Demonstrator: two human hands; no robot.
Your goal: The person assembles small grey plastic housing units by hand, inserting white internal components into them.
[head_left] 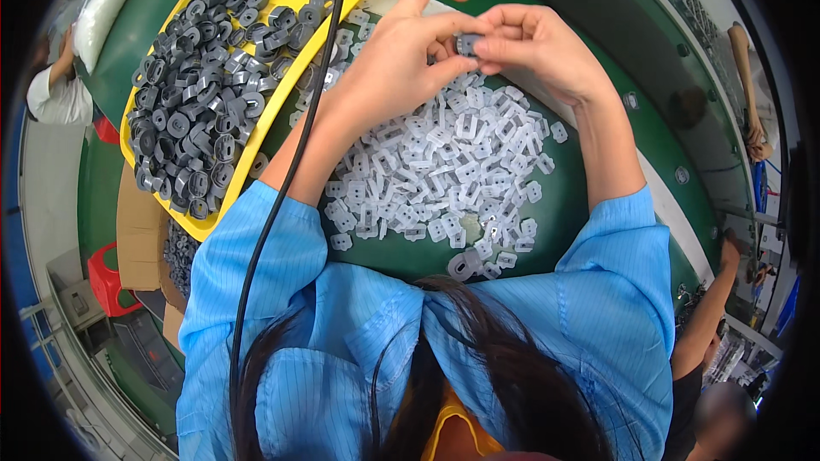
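Observation:
Between the fingertips of both hands is a small grey plastic part [466, 43]. My left hand [410, 47] pinches it from the left, its index finger and thumb closed around it. From the other side my right hand [538, 47] grips it with thumb and curled fingers. Below the hands spreads a heap of translucent white plastic pieces [444, 162] on the green table [559, 196]. To the left of my left forearm lies a yellow tray [295, 90] holding a pile of grey ring-shaped parts [192, 90].
A black cable [295, 162] hangs across the tray's side and my left arm. Under the tray stands a cardboard box [141, 239] with more grey parts; a red stool [107, 282] is beside it. Other people's arms [713, 307] show at the right.

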